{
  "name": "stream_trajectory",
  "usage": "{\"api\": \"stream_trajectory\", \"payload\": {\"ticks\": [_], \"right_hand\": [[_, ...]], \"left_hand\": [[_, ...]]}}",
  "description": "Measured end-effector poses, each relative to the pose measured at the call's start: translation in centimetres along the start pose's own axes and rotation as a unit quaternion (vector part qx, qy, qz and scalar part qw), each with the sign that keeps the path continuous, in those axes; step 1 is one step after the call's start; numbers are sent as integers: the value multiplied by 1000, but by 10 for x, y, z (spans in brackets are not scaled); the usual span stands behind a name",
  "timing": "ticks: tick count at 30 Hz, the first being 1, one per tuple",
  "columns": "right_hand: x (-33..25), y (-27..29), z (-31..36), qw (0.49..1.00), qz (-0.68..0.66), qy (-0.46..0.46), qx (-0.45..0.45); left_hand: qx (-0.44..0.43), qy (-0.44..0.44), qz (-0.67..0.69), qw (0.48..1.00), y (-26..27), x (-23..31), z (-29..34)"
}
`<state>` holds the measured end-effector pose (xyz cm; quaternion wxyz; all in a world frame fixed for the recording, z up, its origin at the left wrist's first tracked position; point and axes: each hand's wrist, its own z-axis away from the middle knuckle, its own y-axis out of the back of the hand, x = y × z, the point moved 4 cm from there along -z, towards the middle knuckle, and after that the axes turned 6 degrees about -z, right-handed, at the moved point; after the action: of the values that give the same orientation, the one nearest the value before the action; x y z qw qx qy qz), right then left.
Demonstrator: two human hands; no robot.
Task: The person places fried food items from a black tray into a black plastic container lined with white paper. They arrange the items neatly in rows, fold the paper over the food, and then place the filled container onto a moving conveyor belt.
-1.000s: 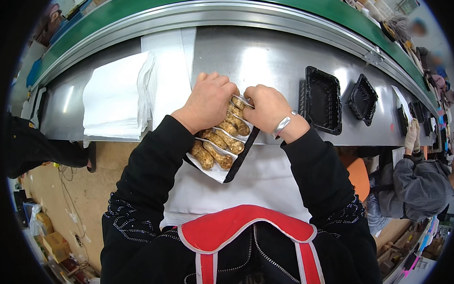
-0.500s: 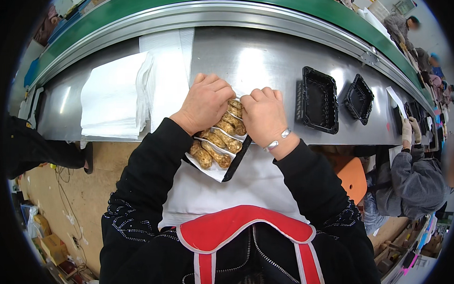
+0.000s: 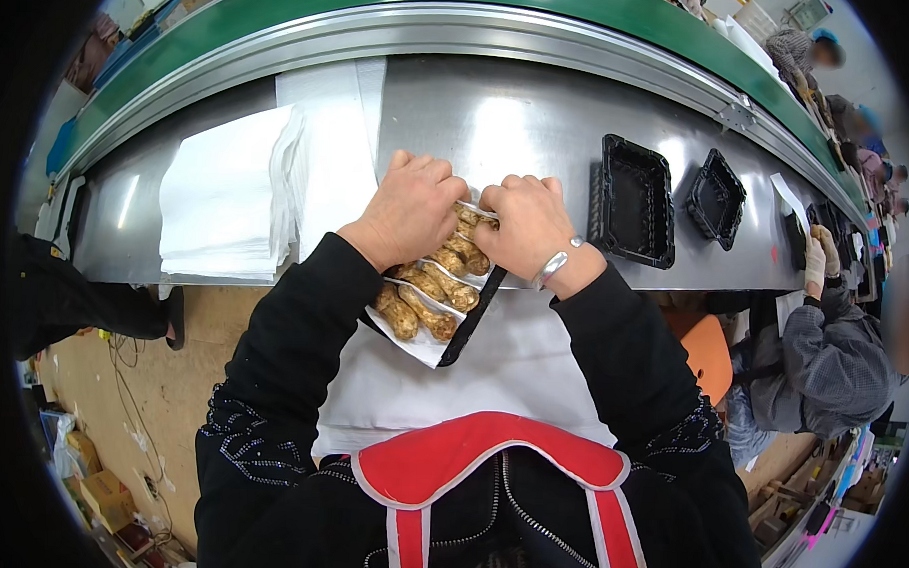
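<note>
A black tray (image 3: 475, 320) tilts over the table's near edge, lined with white paper (image 3: 420, 345). Rows of knobbly, golden-brown, finger-like pieces (image 3: 397, 314) lie in it, parted by folded white paper strips; their exact kind is unclear. My left hand (image 3: 414, 204) is closed at the tray's far left corner, pinching a white paper strip. On the other side my right hand (image 3: 529, 227), with a silver bracelet at the wrist, grips the strip's right end with bent fingers. The strip stretches between both hands across the farthest pieces. My fingers hide the tray's far end.
A stack of white paper sheets (image 3: 222, 196) lies on the metal table (image 3: 436, 103) at left. To the right stand a large black tray (image 3: 638, 202) and a smaller one (image 3: 718, 198). A green conveyor (image 3: 434, 18) runs behind. A gloved co-worker (image 3: 823, 347) works at far right.
A white paper strip now shows stretched between my hands at the tray's far end. My right wrist has turned slightly, and the tray has shifted a little.
</note>
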<state>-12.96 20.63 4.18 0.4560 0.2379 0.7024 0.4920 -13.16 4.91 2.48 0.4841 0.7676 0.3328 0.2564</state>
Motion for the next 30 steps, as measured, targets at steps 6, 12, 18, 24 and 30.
{"api": "stream_trajectory", "payload": {"ticks": [6,12,18,24,30], "right_hand": [[-3,7,-1,997,-4,-49,-61],[4,1,7,1000,-15,-5,19],[9,1,4,993,-88,-56,-47],[14,-5,6,989,-123,-66,-57],[20,-7,8,982,-168,-65,-46]], "left_hand": [[11,23,8,1000,3,2,-3],[11,35,5,999,6,1,-5],[46,46,1,998,12,2,-3],[69,15,61,996,18,2,-1],[5,-23,116,993,7,-1,-2]]}}
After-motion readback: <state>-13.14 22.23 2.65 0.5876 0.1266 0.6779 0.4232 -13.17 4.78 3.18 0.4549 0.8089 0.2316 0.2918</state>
